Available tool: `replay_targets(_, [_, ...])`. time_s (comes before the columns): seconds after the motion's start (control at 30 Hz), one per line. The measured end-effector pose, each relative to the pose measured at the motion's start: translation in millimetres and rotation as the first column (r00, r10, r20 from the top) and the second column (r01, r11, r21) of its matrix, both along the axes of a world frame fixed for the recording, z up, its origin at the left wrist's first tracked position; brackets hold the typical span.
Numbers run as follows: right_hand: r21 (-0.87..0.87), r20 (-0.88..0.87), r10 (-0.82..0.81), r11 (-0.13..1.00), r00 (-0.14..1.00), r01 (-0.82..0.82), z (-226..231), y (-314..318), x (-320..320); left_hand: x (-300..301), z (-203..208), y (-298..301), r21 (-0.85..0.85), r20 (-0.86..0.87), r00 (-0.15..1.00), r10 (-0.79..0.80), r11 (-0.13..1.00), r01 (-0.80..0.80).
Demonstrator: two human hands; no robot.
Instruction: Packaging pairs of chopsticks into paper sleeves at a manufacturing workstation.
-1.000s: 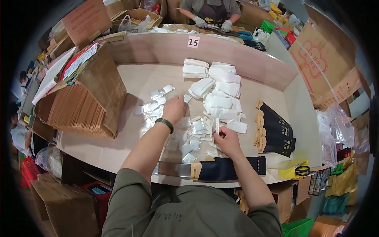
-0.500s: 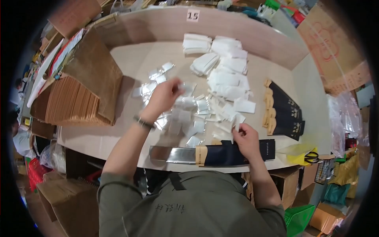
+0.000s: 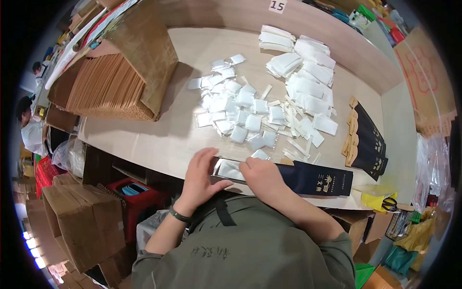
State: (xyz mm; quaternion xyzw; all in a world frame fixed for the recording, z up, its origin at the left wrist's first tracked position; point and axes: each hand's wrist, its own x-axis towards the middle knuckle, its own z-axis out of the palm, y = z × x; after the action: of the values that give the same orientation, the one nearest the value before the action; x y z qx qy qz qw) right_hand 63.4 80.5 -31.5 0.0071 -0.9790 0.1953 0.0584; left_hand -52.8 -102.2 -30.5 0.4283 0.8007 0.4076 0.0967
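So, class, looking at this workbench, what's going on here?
A person is handling a shiny silver piece at the table's near edge. The open left hand spreads around its left end, while the right hand is curled over it, fingers partly hidden. Just right of that lies a navy pouch. Beyond are small clear-wrapped packets and piles of white packets, with more navy pouches fanned out to the right.

Brown carton point(image 3: 91, 224) lower left; green crate point(image 3: 364, 276) lower right.
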Motion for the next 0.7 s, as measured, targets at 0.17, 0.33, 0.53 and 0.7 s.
replay_targets(0.17, [-0.16, 0.108, 0.016, 0.987, 0.994, 0.001, 11.6, 17.8, -0.7, -3.6, -20.2, 7.1, -0.048, -0.149, 0.985, -0.082, 0.996, 0.076])
replay_targets(0.33, [-0.094, 0.155, 0.083, 0.993, 0.985, -0.069, 41.8, 60.3, -35.0, -14.9, -11.6, -0.6, 0.053, -0.039, 0.991, 0.129, 0.991, -0.127])
replay_targets(0.53, [0.429, -0.12, -0.083, 0.894, 0.989, 0.127, 39.9, 250.3, -146.1, -43.7, 3.1, -22.7, 0.114, -0.023, 0.927, 0.374, 0.922, -0.369])
replay_targets(0.7, [0.477, 0.312, -0.014, 0.867, 0.95, -0.144, 15.0, 279.3, -200.4, -49.3, 9.3, -23.3, 0.037, -0.096, 0.927, 0.362, 0.932, -0.36])
